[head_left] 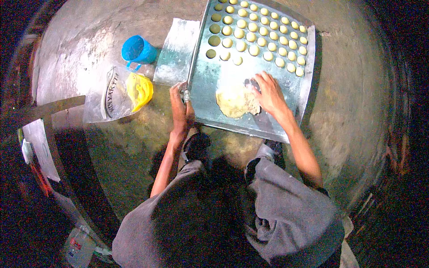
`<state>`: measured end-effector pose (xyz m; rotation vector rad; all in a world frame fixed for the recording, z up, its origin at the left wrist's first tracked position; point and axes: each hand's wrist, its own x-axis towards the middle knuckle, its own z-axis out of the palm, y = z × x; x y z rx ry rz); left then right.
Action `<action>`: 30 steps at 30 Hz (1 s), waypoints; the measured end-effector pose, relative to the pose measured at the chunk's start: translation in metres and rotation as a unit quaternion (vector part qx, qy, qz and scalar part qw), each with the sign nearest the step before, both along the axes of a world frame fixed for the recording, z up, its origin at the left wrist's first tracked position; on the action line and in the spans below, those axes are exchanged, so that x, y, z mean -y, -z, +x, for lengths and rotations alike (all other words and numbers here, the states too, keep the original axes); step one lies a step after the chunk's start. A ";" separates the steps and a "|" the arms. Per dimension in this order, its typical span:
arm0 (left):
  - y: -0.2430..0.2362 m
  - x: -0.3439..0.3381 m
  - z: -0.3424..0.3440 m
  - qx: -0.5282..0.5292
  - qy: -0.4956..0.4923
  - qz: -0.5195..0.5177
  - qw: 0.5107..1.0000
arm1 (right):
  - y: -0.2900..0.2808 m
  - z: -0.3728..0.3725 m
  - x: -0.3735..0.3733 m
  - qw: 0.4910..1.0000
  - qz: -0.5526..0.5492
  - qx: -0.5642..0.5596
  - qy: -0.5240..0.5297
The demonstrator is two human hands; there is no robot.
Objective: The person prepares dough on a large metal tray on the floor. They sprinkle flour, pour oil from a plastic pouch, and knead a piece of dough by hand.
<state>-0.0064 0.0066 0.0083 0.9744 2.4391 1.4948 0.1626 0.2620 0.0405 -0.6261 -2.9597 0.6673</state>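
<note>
A shallow metal tray (204, 96) rests on the floor in front of my feet. Many small round pale dough pieces (252, 27) fill its far part in rows; those in the leftmost column look darker. An irregular flattened sheet of dough (234, 102) lies near the tray's close edge. My right hand (269, 94) is over the right side of that dough, fingers bent around a small dark rounded thing, mostly covered, whose kind I cannot make out. At the tray's left rim, my left hand (179, 107) is closed on the edge, with something whitish by its fingertips.
Left of the tray lies a flour-dusted flat sheet (172, 58). Beside it a blue plastic jug (139, 50) lies tilted. Closer to me is a clear plastic bag (100, 100) with a yellow bag (140, 91) on it. My shoes (196, 146) stand just below the tray.
</note>
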 end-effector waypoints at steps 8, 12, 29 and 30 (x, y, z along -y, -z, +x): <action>-0.006 -0.002 0.000 -0.012 -0.022 -0.025 0.999 | 0.016 -0.079 0.054 0.935 0.102 -0.311 -0.136; -0.006 -0.008 0.003 0.001 0.006 -0.029 1.000 | 0.052 -0.074 0.062 0.939 0.129 -0.276 -0.163; -0.009 -0.005 0.006 0.010 0.021 -0.057 0.998 | 0.038 -0.108 0.061 0.915 0.175 -0.323 -0.168; -0.003 -0.002 0.003 0.030 0.006 -0.047 0.998 | 0.024 -0.114 0.059 0.918 0.140 -0.336 -0.161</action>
